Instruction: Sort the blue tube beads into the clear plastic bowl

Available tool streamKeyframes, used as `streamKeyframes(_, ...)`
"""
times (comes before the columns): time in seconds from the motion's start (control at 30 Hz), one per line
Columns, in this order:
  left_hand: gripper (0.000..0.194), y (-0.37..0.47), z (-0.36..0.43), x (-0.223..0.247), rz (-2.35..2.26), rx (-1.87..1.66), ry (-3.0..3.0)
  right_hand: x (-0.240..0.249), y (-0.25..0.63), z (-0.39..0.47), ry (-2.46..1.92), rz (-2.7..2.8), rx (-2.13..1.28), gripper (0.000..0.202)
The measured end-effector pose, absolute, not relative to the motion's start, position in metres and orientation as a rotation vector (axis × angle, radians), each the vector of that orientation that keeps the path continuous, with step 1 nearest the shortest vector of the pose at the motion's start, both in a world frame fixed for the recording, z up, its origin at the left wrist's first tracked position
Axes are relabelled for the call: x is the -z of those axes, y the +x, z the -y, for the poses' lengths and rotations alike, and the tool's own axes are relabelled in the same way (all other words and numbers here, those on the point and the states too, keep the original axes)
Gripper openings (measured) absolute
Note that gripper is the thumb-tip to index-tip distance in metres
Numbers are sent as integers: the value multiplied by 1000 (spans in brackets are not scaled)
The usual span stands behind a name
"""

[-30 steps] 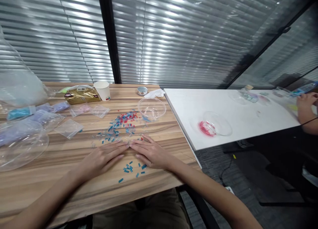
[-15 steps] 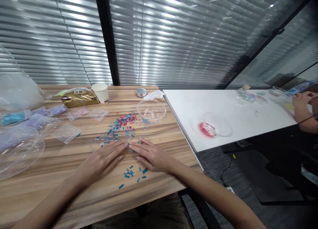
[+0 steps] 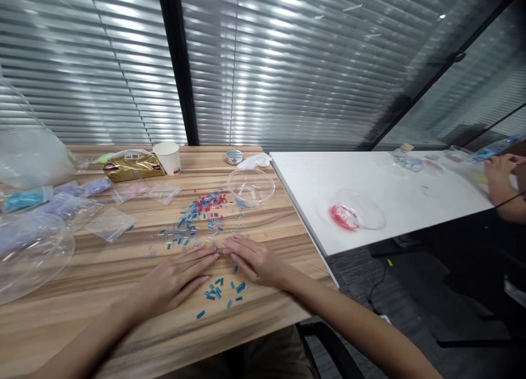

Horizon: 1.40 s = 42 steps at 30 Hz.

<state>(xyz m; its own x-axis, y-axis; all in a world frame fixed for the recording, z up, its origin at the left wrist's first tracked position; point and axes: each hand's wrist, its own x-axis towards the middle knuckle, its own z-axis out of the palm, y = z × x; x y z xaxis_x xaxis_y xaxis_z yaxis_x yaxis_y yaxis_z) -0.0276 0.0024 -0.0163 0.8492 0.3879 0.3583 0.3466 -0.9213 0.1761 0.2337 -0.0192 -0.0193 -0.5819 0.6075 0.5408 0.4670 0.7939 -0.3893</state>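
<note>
Many small blue, red and clear tube pieces (image 3: 188, 220) lie spread over the wooden table (image 3: 156, 335). My left hand (image 3: 176, 275) rests low over the table just in front of them, fingers stretched toward the right. Facing it, my right hand (image 3: 255, 258) has its fingertips near the left fingertips, fingers extended; whether a small piece is under them is hidden. Closer to me than the hands lies a small group of blue pieces (image 3: 213, 292). A clear bowl (image 3: 250, 188) with some blue in its bottom stands behind the pieces.
To the left are small plastic bags (image 3: 110, 224), a large clear lid (image 3: 36, 264), a gold packet (image 3: 133, 165) and a paper cup (image 3: 167, 158). A metal tin (image 3: 234, 157) is at the back. On the white table (image 3: 304, 176), a bowl (image 3: 361, 209) holds red pieces; another person's hands (image 3: 501, 173) are far right.
My left hand has moved slightly right and toward me. The right hand has drawn a little right, its fingers closer together. The view has shifted slightly.
</note>
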Motion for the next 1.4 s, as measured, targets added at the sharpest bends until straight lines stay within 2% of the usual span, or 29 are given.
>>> streamKeyframes(0.23,56,-23,1,8,-540,-514,2930,23,238,19,-860,2071,-284,44)
streamKeyframes(0.47,52,-21,7,2,-469,-472,2856,27,245,28,-776,2162,-230,43)
streamKeyframes(0.67,61,-15,16,-1,-493,-380,2779,29,244,28,-807,2220,-224,37)
streamKeyframes(0.93,51,-7,26,-4,-556,-130,2692,29,245,31,-783,2155,-192,33)
streamKeyframes(1.4,56,-20,5,10,-559,-236,2888,28,242,31,-707,2205,-88,28)
